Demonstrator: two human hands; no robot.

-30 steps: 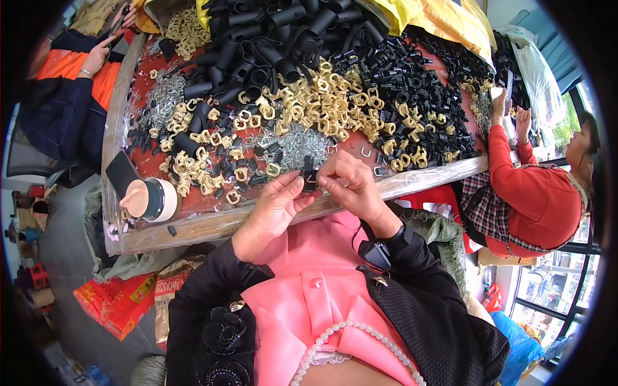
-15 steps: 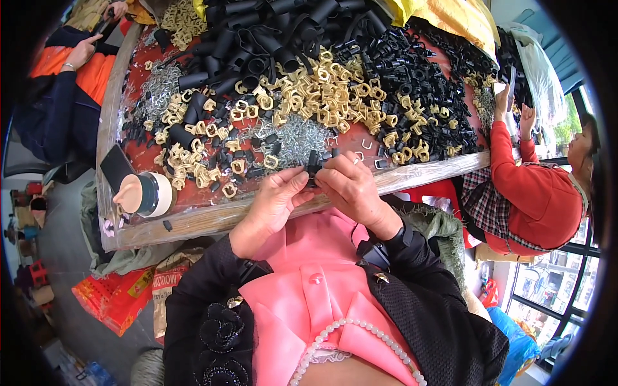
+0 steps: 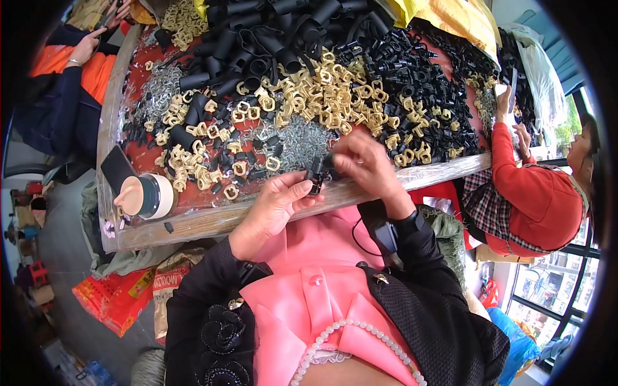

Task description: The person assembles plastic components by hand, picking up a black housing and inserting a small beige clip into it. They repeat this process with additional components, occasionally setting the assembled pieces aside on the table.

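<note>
My left hand pinches a small black plastic part between thumb and fingers, just above the table's near wooden edge. Close at its right side is my right hand, its fingers curled together; a dark bit shows at the fingertips, too small to name. Behind my hands lies a pile of small silvery metal hooks. Tan plastic buckle-like rings are heaped beyond it, and more tan rings lie to the left.
Black tubes and black fittings cover the far table. A phone and a lidded jar stand at the near left corner. A person in red sits at right; another person's hand shows at left.
My right hand has moved up and to the right, off the black part. My left hand keeps hold of it, and more of the part shows now.
</note>
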